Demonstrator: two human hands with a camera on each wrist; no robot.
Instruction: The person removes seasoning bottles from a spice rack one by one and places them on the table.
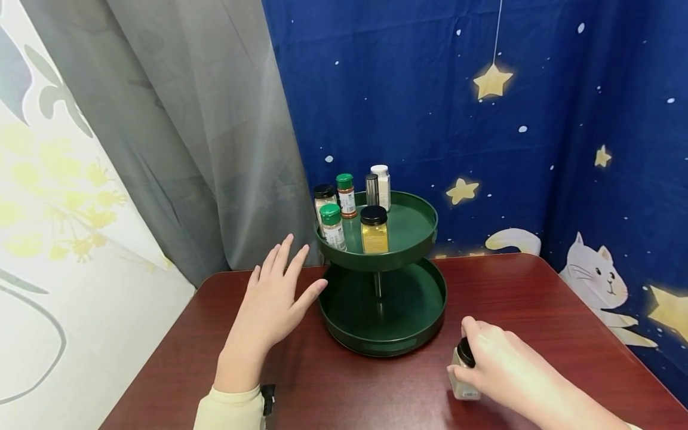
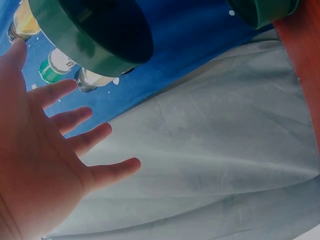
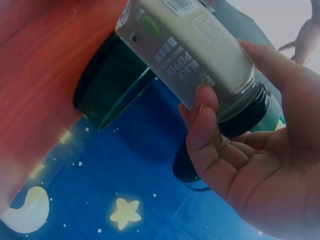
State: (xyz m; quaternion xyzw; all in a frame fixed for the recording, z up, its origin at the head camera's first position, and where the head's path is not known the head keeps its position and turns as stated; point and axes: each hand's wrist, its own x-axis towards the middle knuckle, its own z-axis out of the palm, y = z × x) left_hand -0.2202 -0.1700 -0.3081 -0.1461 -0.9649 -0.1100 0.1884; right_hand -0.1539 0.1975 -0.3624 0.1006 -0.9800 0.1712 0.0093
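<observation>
My right hand [image 1: 507, 364] grips a clear, square-sided jar of black pepper [image 3: 192, 57] with a black lid, low over the right front of the table. The jar is close to upright in the head view; its "BLACK PEPPER" label reads in the right wrist view. My left hand [image 1: 271, 307] hovers with fingers spread, left of a green two-tier round rack [image 1: 384, 261], holding nothing. On the rack's upper tier stand a yellow-filled jar [image 1: 374, 239] with a black lid, two green-capped spice bottles [image 1: 334, 233], and a white-capped bottle [image 1: 384, 191].
Also on the upper tier are a dark narrow cylinder [image 1: 372, 190] and another black-lidded jar [image 1: 324, 198], partly hidden. The rack stands on a reddish-brown table [image 1: 344, 394]. Behind it hang a grey curtain [image 1: 215, 149] and a blue starry cloth [image 1: 408, 107].
</observation>
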